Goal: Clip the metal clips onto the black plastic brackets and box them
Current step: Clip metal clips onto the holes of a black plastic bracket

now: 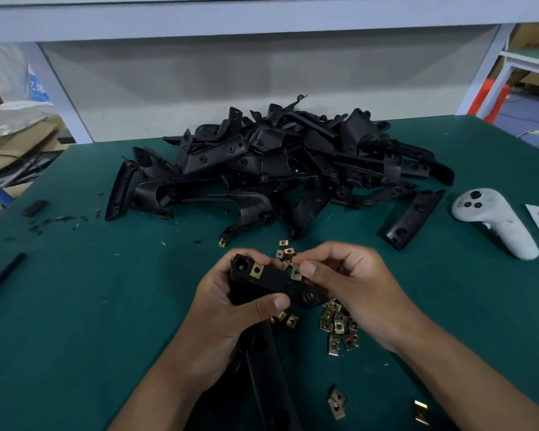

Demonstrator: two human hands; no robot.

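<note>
The left hand (231, 306) grips the black bracket (274, 283). The right hand (352, 281) pinches a metal clip (296, 272) at its edge. Push it straight, until fully seated.

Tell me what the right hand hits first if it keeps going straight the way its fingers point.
Probably the left hand. The right hand points left along the held bracket, pinching a clip on it; depth is unclear.

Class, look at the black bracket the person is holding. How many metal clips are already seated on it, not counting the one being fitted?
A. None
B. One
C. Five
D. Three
B. The bracket, gripped by the left hand, carries one seated clip near its left end, while the right hand pinches a second clip at its edge.
</note>
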